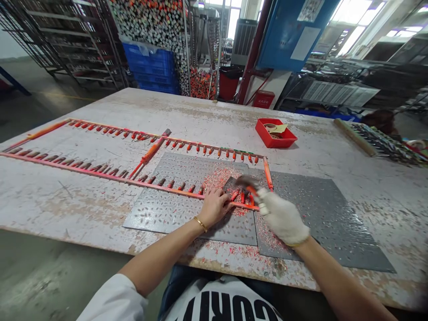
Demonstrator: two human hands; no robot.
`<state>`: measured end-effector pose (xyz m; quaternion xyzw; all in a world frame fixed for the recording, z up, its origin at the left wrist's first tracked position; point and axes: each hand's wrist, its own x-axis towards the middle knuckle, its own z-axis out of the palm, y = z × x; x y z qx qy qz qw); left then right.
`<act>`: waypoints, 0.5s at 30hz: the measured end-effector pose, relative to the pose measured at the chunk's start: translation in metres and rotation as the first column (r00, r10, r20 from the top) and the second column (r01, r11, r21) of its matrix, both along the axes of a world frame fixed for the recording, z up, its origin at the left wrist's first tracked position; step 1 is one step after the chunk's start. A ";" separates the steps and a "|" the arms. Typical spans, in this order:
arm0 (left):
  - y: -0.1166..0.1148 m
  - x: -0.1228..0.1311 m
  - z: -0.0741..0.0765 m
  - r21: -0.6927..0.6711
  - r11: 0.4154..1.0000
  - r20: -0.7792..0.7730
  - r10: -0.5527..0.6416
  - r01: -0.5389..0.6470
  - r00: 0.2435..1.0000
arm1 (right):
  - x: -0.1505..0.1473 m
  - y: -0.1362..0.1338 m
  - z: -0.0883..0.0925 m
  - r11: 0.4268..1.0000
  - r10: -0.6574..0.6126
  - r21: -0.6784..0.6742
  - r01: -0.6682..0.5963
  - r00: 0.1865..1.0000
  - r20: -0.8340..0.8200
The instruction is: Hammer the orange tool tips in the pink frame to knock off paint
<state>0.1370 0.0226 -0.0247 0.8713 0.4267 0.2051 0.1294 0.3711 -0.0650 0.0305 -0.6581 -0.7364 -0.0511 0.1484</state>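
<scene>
A long painted rack frame lies flat, with rows of small hooked pegs along its two long rails, coated in orange-red and dark paint. My bare left hand is closed on the near rail, its fingertips beside the orange pegs. In a white glove, my right hand grips a hammer, whose blurred head is just above those pegs. Red and white paint chips are scattered around them. Under this end of the frame are grey dimpled plates.
The worn white table bears a red box with tape rolls inside. At the right lie a cardboard tube and a pile of thin strips. Blue crates, racks and a blue cabinet stand beyond the table.
</scene>
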 end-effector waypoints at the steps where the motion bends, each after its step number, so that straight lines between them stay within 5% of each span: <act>1: 0.000 0.000 0.000 0.001 1.000 -0.005 -0.003 0.003 1.000 | -0.002 0.003 -0.005 0.999 0.014 -0.047 -0.014 1.000 0.008; 10: 0.002 -0.001 -0.002 0.036 0.999 -0.037 -0.009 0.010 0.999 | -0.010 0.013 -0.036 0.974 -0.113 -0.205 0.099 0.992 -0.058; 15: 0.006 -0.001 0.000 0.002 1.000 0.001 -0.012 0.012 1.000 | -0.013 0.015 -0.037 0.963 -0.171 -0.226 0.144 0.980 -0.104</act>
